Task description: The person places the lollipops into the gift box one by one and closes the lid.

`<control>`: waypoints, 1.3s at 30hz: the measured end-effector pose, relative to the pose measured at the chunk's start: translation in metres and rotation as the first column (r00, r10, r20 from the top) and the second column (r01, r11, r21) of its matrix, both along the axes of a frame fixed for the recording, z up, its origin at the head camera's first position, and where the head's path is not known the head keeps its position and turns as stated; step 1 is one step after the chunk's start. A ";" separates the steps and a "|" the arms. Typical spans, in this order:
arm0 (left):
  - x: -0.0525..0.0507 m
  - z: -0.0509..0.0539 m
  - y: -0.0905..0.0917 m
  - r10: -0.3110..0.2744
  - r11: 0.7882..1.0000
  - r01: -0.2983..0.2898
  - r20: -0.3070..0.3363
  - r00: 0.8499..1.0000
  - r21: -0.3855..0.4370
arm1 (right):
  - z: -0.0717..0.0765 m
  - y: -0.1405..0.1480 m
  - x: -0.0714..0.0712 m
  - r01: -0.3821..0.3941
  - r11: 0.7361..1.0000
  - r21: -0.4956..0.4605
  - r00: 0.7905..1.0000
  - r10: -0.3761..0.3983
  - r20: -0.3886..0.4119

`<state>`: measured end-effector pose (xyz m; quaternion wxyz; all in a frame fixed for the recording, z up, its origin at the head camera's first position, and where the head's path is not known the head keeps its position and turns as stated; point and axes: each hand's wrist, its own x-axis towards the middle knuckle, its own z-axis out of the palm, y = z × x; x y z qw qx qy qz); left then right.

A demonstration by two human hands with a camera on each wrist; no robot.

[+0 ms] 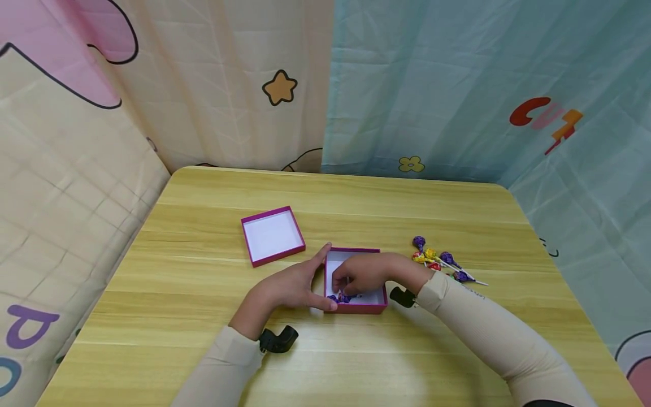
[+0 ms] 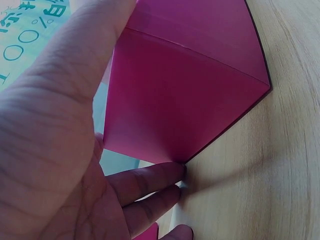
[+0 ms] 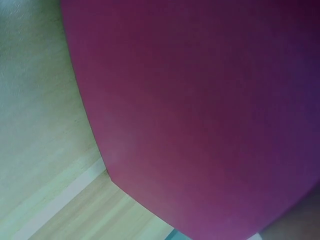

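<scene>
Magenta box (image 3: 190,115) dominates right-wrist view; head view reveals lollipops (image 1: 343,298) inside.

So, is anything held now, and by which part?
The left fingers hold the box across its left end; whether the right fingers hold anything cannot be told.

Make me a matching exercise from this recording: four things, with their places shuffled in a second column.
1. Left hand
2. Right hand
3. Magenta lid
4. Lollipop pile

A. Right of the box, on the table
B. Inside the box
C. Apart from the box, white inside facing up
D. Touching the box's left side

Pairs: 1-D, 2-B, 3-C, 4-A
</scene>
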<state>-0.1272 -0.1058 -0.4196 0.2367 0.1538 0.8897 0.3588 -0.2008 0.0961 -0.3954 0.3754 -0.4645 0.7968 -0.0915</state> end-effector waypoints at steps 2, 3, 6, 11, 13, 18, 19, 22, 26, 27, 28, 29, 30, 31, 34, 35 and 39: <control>0.000 0.000 0.000 0.000 1.000 0.000 0.000 1.000 0.005 | 0.000 0.000 0.000 0.003 1.000 -0.003 1.000 -0.003 -0.004; 0.000 0.000 0.000 0.000 1.000 0.000 0.000 1.000 0.007 | 0.000 0.000 0.000 0.002 1.000 -0.005 1.000 -0.002 -0.006; 0.000 0.001 0.000 0.001 1.000 -0.001 0.002 1.000 0.010 | 0.000 0.000 0.000 -0.003 1.000 -0.016 1.000 0.003 -0.007; 0.001 0.001 0.000 0.002 1.000 -0.002 0.004 1.000 0.012 | -0.001 0.000 0.001 -0.021 0.999 -0.028 1.000 0.021 -0.007; 0.001 0.000 0.000 0.002 1.000 -0.002 0.004 1.000 0.015 | -0.001 0.000 0.001 -0.022 1.000 -0.019 1.000 0.022 -0.008; 0.001 0.000 0.000 0.001 1.000 -0.001 0.005 1.000 0.014 | -0.001 0.000 0.001 -0.020 1.000 -0.003 1.000 0.020 -0.010; 0.001 -0.001 0.000 0.001 1.000 -0.001 0.005 1.000 0.014 | -0.001 0.000 0.001 -0.020 1.000 -0.001 1.000 0.020 -0.011; 0.001 -0.001 0.000 -0.002 1.000 0.002 0.005 1.000 0.017 | -0.001 0.000 0.001 -0.016 1.000 0.003 1.000 0.016 -0.013; 0.000 -0.002 0.000 -0.007 1.000 0.007 0.004 1.000 0.016 | -0.002 0.000 0.000 -0.007 1.000 0.009 1.000 0.007 -0.015; 0.000 -0.002 0.000 -0.008 1.000 0.008 0.003 1.000 0.016 | -0.001 0.000 0.000 -0.005 1.000 0.010 1.000 0.005 -0.016; 0.000 -0.002 0.000 -0.008 1.000 0.008 0.003 1.000 0.015 | -0.001 0.000 0.000 -0.001 1.000 0.012 1.000 0.001 -0.018; 0.000 -0.002 0.000 -0.007 1.000 0.007 0.003 1.000 0.016 | 0.000 0.000 0.000 0.005 1.000 0.015 1.000 -0.004 -0.018; 0.000 -0.002 0.000 -0.007 1.000 0.007 0.002 1.000 0.015 | 0.000 0.001 0.000 0.008 1.000 0.014 1.000 -0.008 -0.021; 0.000 -0.002 0.000 -0.007 1.000 0.007 0.003 1.000 0.013 | 0.001 0.002 0.000 0.011 1.000 0.014 1.000 -0.011 -0.029; 0.000 -0.001 0.001 -0.005 1.000 0.005 0.005 1.000 0.011 | 0.006 0.004 -0.001 0.020 1.000 0.000 0.998 -0.020 -0.052; 0.000 -0.001 0.001 -0.005 1.000 0.005 0.006 1.000 0.010 | 0.007 0.006 -0.001 0.021 1.000 -0.011 0.998 -0.021 -0.062; 0.000 -0.001 0.001 -0.002 1.000 0.002 0.007 1.000 0.011 | 0.017 0.013 -0.005 0.044 0.998 -0.053 0.996 -0.048 -0.069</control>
